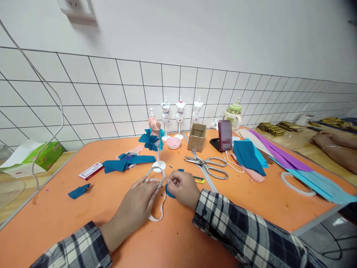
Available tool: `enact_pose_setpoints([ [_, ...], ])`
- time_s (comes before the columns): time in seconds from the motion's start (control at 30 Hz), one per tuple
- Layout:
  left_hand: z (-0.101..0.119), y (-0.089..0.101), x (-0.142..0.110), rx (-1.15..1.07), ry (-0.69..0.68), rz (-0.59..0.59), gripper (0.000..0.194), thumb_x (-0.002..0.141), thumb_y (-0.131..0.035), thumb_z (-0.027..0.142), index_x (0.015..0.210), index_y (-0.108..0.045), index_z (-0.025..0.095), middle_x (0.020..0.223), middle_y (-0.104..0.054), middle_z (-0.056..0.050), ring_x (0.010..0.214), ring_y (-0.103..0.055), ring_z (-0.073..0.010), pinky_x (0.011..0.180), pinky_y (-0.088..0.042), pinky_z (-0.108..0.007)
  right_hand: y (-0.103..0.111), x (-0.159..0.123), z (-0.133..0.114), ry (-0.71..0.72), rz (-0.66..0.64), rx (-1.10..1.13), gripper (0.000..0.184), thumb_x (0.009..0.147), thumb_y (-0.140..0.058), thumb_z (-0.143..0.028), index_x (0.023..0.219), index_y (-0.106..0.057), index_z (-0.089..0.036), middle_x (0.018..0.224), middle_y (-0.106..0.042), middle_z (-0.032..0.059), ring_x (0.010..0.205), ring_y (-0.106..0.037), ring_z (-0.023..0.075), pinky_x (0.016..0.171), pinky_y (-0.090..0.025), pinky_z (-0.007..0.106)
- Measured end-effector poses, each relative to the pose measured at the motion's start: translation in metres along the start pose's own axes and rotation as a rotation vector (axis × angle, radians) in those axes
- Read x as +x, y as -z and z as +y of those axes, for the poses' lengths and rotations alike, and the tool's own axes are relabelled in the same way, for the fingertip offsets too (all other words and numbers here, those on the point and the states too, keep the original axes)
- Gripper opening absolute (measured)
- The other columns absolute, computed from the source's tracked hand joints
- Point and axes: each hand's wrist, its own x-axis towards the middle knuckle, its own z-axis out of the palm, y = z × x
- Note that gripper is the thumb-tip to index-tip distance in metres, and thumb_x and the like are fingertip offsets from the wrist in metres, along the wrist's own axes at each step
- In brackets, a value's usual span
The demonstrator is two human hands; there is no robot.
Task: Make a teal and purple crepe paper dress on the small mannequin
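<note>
Landmark: metal scissors (pixel 216 162), lying on the orange desk (pixel 178 238), handles to the right.

A whitish ring (pixel 161 180) is held left of the scissors, slightly to the near side. It is gripped by the fingers of the left hand (pixel 136 204), back of hand turned up. A white strap (pixel 162 213) is curved out below the ring, left of the scissors and nearer; whether the two are joined can't be told.

The right hand (pixel 184 188) is placed near-left of the scissors, fingers curled closed. Whether anything is pinched inside can't be told. A teal cloth piece (pixel 170 192) is partly covered by that hand.

Rest, all relative to the scissors:
- Just nearer: yellow-green cutter (pixel 200 180), partly hidden by the right hand.
- Far-left: mini dress form (pixel 154 124), dressed in peach and blue cloth; pink bowl (pixel 173 144), set between it and the box.
- Left: teal cloth strips (pixel 115 166), red-and-white card (pixel 92 170), small teal scrap (pixel 79 191).
- Just beyond: cardboard box (pixel 195 144), open at the top.
- Far-right: phone (pixel 224 134), stood upright; green-lidded bottle (pixel 233 113).
- Right: folded teal cloth (pixel 247 155), white ring (pixel 287 186). Well beyond them, a co-worker's hand (pixel 322 139) is seen.
</note>
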Motion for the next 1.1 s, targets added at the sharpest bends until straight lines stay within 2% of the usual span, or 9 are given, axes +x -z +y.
enact_pose_setpoints([
  [0.07,-0.003,0.0,-0.001,-0.007,0.034,0.008,0.034,0.1,-0.03,0.027,0.101,-0.064,0.023,0.096,-0.074,-0.005,0.094,-0.067,-0.0237,0.096,-0.046,-0.042,0.006,0.004,0.002,-0.086,-0.028,0.013,0.03,0.088,-0.046,-0.028,0.059,-0.048,-0.02,0.051,-0.043,-0.0052,0.049,-0.041,0.0094,0.05,-0.029,0.022],
  [0.17,-0.009,-0.001,-0.005,-0.05,0.141,-0.022,0.039,0.101,-0.029,0.033,0.112,-0.065,0.024,0.101,-0.075,-0.005,0.093,-0.069,-0.0243,0.084,-0.05,-0.038,0.022,0.008,0.001,0.002,0.078,-0.175,0.045,0.099,-0.033,-0.038,0.063,-0.052,-0.019,0.054,-0.048,-0.0022,0.054,-0.046,0.012,0.055,-0.032,0.025],
  [0.23,-0.011,-0.001,-0.007,-0.102,0.202,-0.035,0.041,0.102,-0.028,0.036,0.115,-0.064,0.025,0.097,-0.075,-0.004,0.086,-0.069,-0.0228,0.077,-0.051,-0.035,0.032,0.01,0.0,0.216,0.116,-0.304,0.038,0.1,-0.037,-0.041,0.085,-0.064,-0.018,0.071,-0.061,0.0022,0.068,-0.055,0.0147,0.064,-0.038,0.026],
  [0.33,-0.01,0.0,-0.008,-0.167,0.207,-0.005,0.039,0.1,-0.031,0.038,0.106,-0.067,0.024,0.087,-0.074,-0.003,0.077,-0.068,-0.0216,0.07,-0.05,-0.032,0.035,0.009,-0.001,0.659,-0.025,-0.487,0.035,0.096,-0.052,-0.042,0.125,-0.059,-0.023,0.117,-0.067,0.0079,0.103,-0.058,0.0199,0.084,-0.041,0.032],
  [0.43,-0.004,0.002,-0.008,-0.211,0.17,-0.012,0.036,0.099,-0.032,0.035,0.09,-0.065,0.023,0.078,-0.071,-0.002,0.07,-0.065,-0.0202,0.065,-0.048,-0.03,0.026,0.005,0.0,0.883,-0.058,-0.66,0.026,0.098,-0.054,-0.031,0.123,-0.061,-0.028,0.118,-0.069,0.0025,0.107,-0.055,0.0199,0.084,-0.038,0.035],
  [0.57,0.004,0.004,-0.007,-0.243,0.158,-0.049,0.034,0.098,-0.032,0.033,0.079,-0.058,0.022,0.069,-0.065,-0.001,0.066,-0.06,-0.019,0.062,-0.045,-0.028,0.019,0.0,-0.001,0.915,-0.018,-0.763,0.019,0.099,-0.049,-0.02,0.103,-0.067,-0.025,0.092,-0.072,0.0008,0.09,-0.054,0.0171,0.075,-0.034,0.035],
  [0.73,0.005,0.004,-0.008,-0.294,0.173,-0.069,0.034,0.099,-0.032,0.034,0.089,-0.062,0.022,0.074,-0.068,-0.001,0.066,-0.061,-0.0182,0.063,-0.044,-0.028,0.024,0.002,-0.002,0.89,0.037,-0.717,0.022,0.098,-0.053,-0.035,0.114,-0.064,-0.026,0.106,-0.071,0.0024,0.099,-0.053,0.0197,0.078,-0.033,0.036],
  [0.87,0.007,0.005,-0.007,-0.258,0.18,-0.092,0.037,0.1,-0.031,0.037,0.088,-0.063,0.022,0.069,-0.066,0.0,0.062,-0.06,-0.0178,0.06,-0.042,-0.028,0.024,0.004,0.003,0.899,0.032,-0.769,0.018,0.099,-0.049,-0.024,0.099,-0.067,-0.026,0.084,-0.07,-0.0012,0.089,-0.053,0.0166,0.076,-0.03,0.035],
  [1.1,0.008,0.004,-0.003,0.0,0.095,-0.05,0.035,0.1,-0.036,0.037,0.08,-0.06,0.023,0.069,-0.068,-0.001,0.066,-0.06,-0.0204,0.066,-0.04,-0.033,0.019,-0.001,-0.006,0.711,-0.129,-0.76,0.014,0.09,-0.056,-0.023,0.083,-0.068,-0.02,0.08,-0.065,0.0048,0.083,-0.052,0.019,0.075,-0.032,0.036],
])
